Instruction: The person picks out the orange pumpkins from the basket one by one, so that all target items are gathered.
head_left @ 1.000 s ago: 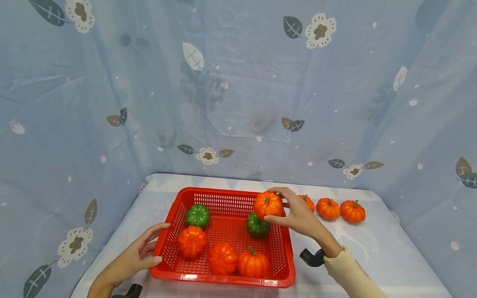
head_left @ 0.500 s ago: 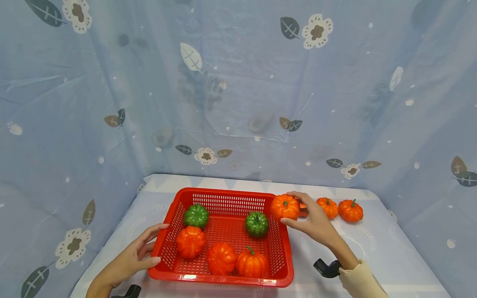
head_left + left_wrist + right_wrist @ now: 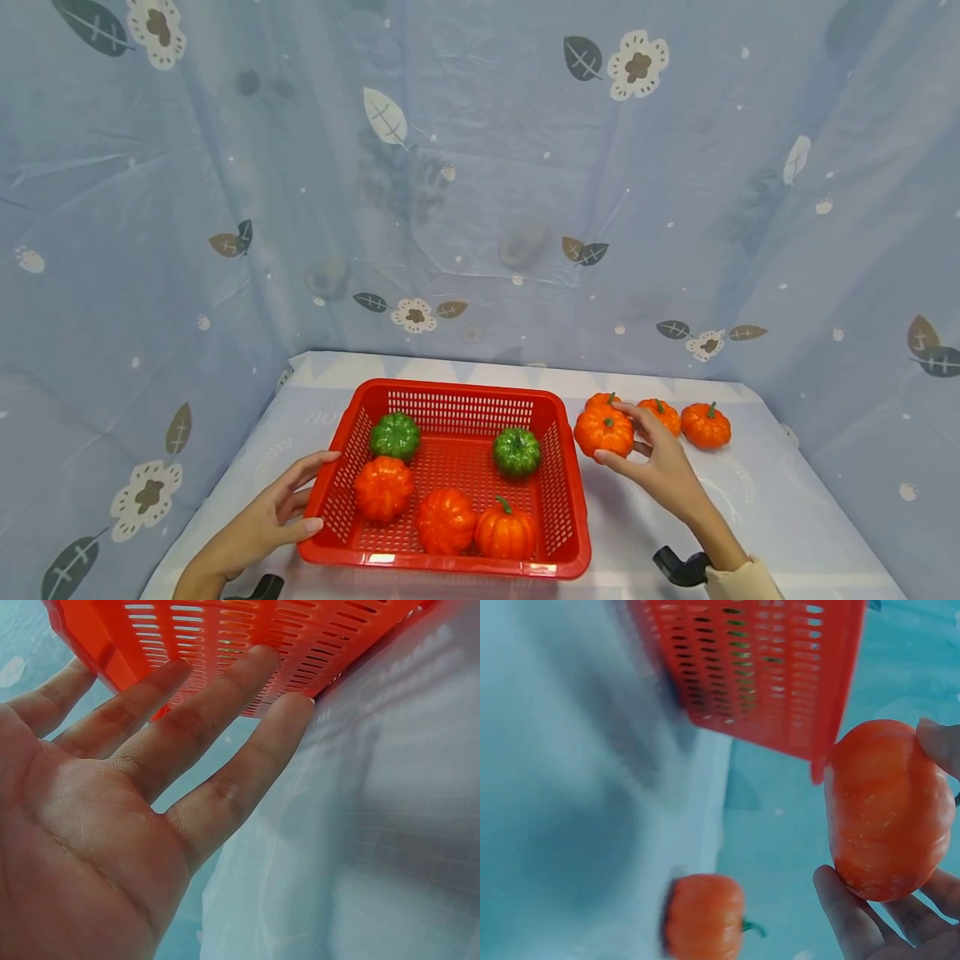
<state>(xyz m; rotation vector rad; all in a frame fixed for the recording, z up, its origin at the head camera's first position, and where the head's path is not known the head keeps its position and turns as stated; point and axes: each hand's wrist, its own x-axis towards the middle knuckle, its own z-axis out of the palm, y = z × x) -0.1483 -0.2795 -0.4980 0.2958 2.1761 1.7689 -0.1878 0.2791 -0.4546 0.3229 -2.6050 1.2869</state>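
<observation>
My right hand (image 3: 660, 467) grips an orange pumpkin (image 3: 603, 432) just outside the right wall of a red basket (image 3: 450, 567). In the right wrist view, thumb and fingers span that pumpkin (image 3: 889, 814), raised off the table beside the basket rim. At the basket's left side is my left hand (image 3: 262, 517), its fingers extended against the perforated wall (image 3: 300, 645) in the left wrist view. Inside the basket lie two green pumpkins, one at back left (image 3: 395, 436) and a second green pumpkin (image 3: 517, 452) at right, plus three orange pumpkins (image 3: 446, 521) toward the front and left.
Three more orange pumpkins (image 3: 706, 426) stand in a row on the table (image 3: 787, 517) at back right, one partly hidden behind the held pumpkin. A patterned blue cloth (image 3: 480, 208) hangs behind and at both sides. Black wrist mounts (image 3: 678, 567) show below the hands.
My right hand has carried the orange pumpkin from above the basket's right part, rightward and down past the rim. The left hand keeps its place at the basket.
</observation>
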